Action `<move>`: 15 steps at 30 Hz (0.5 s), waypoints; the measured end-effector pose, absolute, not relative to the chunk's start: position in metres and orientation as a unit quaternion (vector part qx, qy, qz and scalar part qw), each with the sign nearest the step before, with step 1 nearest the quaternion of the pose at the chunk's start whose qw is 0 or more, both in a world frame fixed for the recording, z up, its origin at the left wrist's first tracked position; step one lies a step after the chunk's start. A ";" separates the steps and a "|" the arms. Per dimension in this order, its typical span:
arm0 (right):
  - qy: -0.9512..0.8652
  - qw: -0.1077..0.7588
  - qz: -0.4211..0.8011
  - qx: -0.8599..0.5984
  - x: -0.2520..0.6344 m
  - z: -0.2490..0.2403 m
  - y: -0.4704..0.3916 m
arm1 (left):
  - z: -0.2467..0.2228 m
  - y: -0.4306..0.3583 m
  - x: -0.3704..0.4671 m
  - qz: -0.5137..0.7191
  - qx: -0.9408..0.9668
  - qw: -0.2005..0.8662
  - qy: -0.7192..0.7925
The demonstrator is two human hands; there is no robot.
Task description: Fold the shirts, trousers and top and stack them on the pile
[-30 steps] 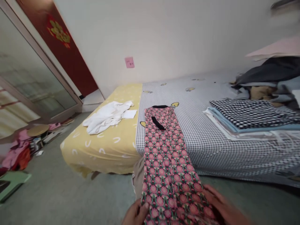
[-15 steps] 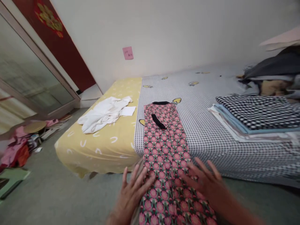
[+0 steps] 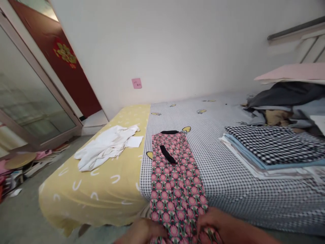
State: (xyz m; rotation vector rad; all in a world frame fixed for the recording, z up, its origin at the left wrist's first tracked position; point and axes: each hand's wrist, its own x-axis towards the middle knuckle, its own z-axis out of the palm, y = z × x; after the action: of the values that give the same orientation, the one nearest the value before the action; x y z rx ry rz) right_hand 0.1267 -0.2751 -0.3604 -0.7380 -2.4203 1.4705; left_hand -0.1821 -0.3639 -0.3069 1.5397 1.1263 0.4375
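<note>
Nearest to us, at the bottom edge of the view, our left hand [image 3: 142,232] and right hand [image 3: 218,225] sit on either side of the near end of the floral trousers [image 3: 175,183], the fingers curled and bunching the pink patterned cloth where it hangs over the edge of the bed [image 3: 228,183]; both look closed on the fabric, though the fingertips are partly cut off by the frame, so we cannot tell how deep the pinch goes. From that grip the trousers run straight away from us, their long axis pointing toward the wall, lying flat on the checked sheet [image 3: 215,162] with the black waistband [image 3: 169,132] at the far end and a black drawstring [image 3: 166,154] slanting just below it. The two hands are about equally near the cloth (the right seems to cover a little more of it). To the left of the trousers, well apart on the yellow sheet [image 3: 106,183], lies a crumpled white garment [image 3: 104,150]. To the right sits a stack of folded laundry [image 3: 271,149] topped by a black-and-white checked piece, and beyond it a loose heap of dark clothes [image 3: 286,98]. Farthest off, a pink note [image 3: 136,83] is stuck on the white wall.
</note>
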 end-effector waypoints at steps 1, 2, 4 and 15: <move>-0.785 0.086 0.550 -0.271 0.125 -0.354 -0.265 | -0.306 -0.356 -0.183 0.198 0.616 0.581 0.494; -0.742 0.071 0.602 -0.287 0.123 -0.348 -0.255 | -0.306 -0.347 -0.184 0.213 0.577 0.601 0.511; -0.639 0.106 0.688 -0.327 0.116 -0.337 -0.234 | -0.310 -0.324 -0.189 0.269 0.489 0.630 0.540; -0.369 0.315 0.826 -0.287 0.112 -0.354 -0.206 | -0.338 -0.269 -0.195 0.476 0.216 0.650 0.552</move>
State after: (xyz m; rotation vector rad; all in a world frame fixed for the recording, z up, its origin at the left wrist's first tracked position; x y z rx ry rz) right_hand 0.1116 -0.2062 -0.3545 -0.7573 -0.9736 2.1755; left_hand -0.1947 -0.2690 -0.3384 0.4897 1.2540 1.0816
